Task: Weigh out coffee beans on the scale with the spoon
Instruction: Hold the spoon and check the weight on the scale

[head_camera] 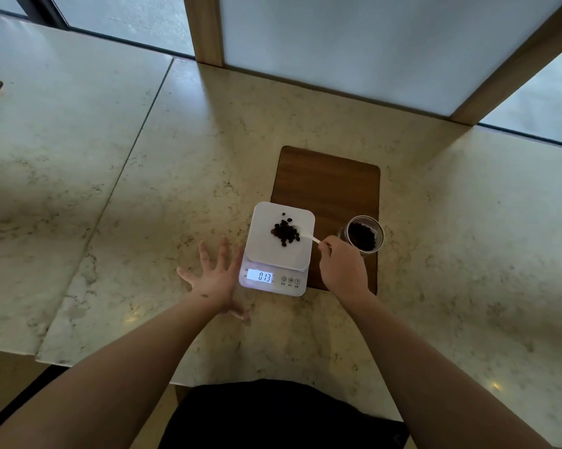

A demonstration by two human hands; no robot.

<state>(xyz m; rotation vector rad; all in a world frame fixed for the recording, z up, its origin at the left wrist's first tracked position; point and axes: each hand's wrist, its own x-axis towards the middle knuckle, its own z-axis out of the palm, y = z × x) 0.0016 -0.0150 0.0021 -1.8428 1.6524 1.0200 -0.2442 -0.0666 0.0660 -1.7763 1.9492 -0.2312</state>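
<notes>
Coffee beans (pixel 285 232) heaped on scale (pixel 274 254)

Beans heaped on the scale, spoon at the pile

The right hand (pixel 342 265) pinches a white spoon (pixel 308 235) whose bowl touches the coffee beans (pixel 285 232) on the white scale (pixel 278 251), display reading 013. The left hand (pixel 215 276) lies flat, fingers spread, on the marble bench (pixel 143 196). A glass jar (pixel 363 235) of beans stands on a wooden board (pixel 328 183).
</notes>
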